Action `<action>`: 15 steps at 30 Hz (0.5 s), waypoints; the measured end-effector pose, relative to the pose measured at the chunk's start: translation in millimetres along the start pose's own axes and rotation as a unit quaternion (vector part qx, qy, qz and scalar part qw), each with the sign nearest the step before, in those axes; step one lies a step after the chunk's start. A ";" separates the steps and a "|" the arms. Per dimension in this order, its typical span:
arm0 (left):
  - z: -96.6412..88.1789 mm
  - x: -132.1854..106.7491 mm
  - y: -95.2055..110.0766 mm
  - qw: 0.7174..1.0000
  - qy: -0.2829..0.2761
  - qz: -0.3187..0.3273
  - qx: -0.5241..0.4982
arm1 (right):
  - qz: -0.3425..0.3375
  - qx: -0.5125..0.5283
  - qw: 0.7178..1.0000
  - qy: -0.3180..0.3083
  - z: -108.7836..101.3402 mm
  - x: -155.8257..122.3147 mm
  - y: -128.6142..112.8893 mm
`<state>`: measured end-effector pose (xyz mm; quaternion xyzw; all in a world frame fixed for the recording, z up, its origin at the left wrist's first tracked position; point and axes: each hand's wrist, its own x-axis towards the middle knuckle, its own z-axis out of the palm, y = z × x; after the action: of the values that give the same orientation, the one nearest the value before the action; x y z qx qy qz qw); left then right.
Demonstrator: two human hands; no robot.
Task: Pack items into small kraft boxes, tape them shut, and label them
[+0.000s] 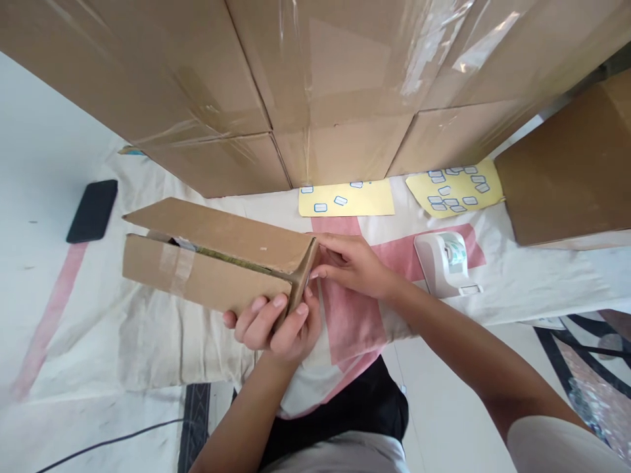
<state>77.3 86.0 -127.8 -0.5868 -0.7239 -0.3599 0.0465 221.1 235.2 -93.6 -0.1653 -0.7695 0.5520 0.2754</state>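
Note:
A small brown cardboard box (211,282) is held up at a tilt over the cloth-covered table, its long top flaps parted by a narrow gap. Clear tape (182,269) crosses the front flap, and something yellowish-green shows in the slit. My left hand (279,325) is closed around the near right corner of the box, fingers on the front side. At the right end of the box, my right hand (352,263) has its thumb and fingers bent against the end panel. A small whitish bit shows between the hands; its kind is hidden.
Large taped cartons (345,79) stand stacked at the back. Yellow sheets with small labels (346,200) lie before them. A white tape dispenser (444,263) stands right, near another brown carton (566,157). A black phone (93,211) lies left.

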 end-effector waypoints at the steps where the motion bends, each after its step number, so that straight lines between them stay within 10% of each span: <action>1: 2.3 -1.1 -0.4 0.998 0.056 -0.006 0.011 | 0.004 -0.004 1.000 -0.004 -0.7 -0.2 -1.2; 8: 7.3 9.3 16.7 0.946 0.287 0.132 0.074 | -0.004 -0.111 0.994 -0.007 -3.3 -2.2 -2.5; 15: -0.8 13.1 24.7 0.947 0.287 0.143 -0.014 | -0.032 -0.126 0.991 -0.003 -6.9 -2.8 5.5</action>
<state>94.8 97.5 -109.3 -0.5564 -0.5833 -0.5130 0.2950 227.2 240.7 -97.8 -0.1726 -0.8387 0.4420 0.2672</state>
